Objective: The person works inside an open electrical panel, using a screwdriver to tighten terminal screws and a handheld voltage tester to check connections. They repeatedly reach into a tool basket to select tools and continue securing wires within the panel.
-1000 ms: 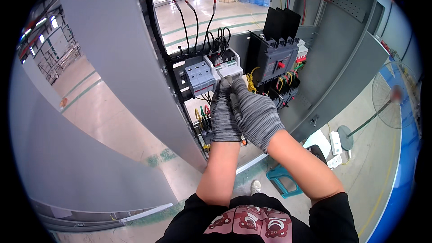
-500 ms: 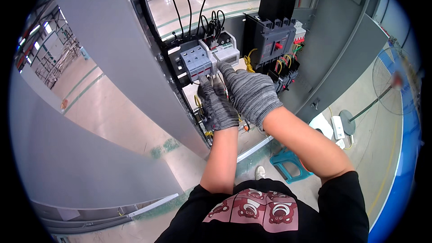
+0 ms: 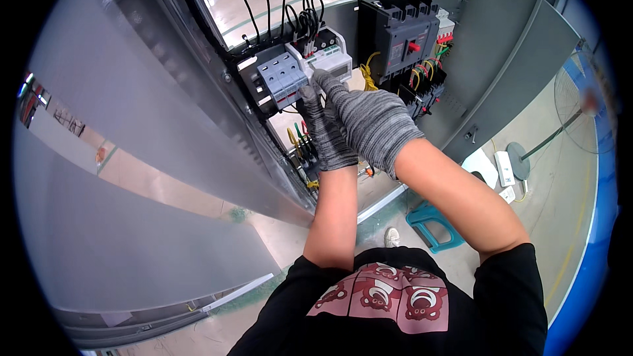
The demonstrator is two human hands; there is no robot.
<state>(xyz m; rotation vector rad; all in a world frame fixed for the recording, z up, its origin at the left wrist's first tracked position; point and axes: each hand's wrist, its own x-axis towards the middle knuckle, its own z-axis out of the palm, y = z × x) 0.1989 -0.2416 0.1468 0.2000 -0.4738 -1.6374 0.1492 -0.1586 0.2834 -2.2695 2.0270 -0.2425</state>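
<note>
— Grey knit gloves are covering both hands, and compared with a second ago both are sitting higher against the open cabinet (image 3: pixel 501 59). The left hand (image 3: pixel 323 135) is pressing its fingertips just under the pale grey three-pole breaker (image 3: pixel 282 79); the right hand (image 3: pixel 372 122) is lying over it, one finger stretching up to touch the white module (image 3: pixel 330 59) beside that breaker.

— Is either hand actually gripping something?

— Hard to say. The left hand's fingers are curling narrow toward the wiring, but the right hand is hiding them, so I cannot tell whether anything is pinched. The right hand is looking loosely spread, holding nothing that I can make out.

— So what is the shift telling us?

— My guess is that the work is moving from the lower wires up to the breaker and module terminals. That is a judgement only.

— And what is the cabinet holding?

— Its grey shell is standing open. Inside, black cables (image 3: pixel 306 16) are looping into the top of the white module, a big dark breaker (image 3: pixel 402 36) is sitting to the right, with red, yellow and green wires (image 3: pixel 425 72) bunching beneath it. More coloured wire ends (image 3: pixel 297 138) are showing just left of the left hand.

— Anything outside it?

— A teal stool (image 3: pixel 432 227) is standing on the floor, near a fan (image 3: pixel 580 109).
</note>
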